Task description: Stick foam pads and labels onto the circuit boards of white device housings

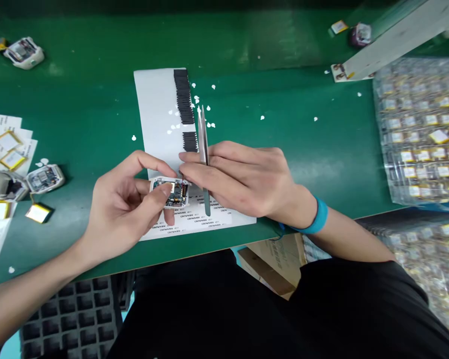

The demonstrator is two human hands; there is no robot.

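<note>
Two bare hands are held over a green tabletop (303,139). A small white device housing (170,193), its circuit board exposed, is gripped by the left hand (121,212) above a printed white sheet (194,222), with the left fingers (145,167) narrowed around its edges. Steel tweezers (204,159) are held upright against the right hand (239,179), and the right fingers (209,172) are curled closely around them, their tips just beside the housing. Above the hands, a white sheet (160,109) carrying a column of black strips (183,94) lies on the tabletop, with small white flecks (196,99) scattered nearby. Two similar devices (23,52) are set to the left, and bagged batteries (421,129) are piled to the right.
</note>
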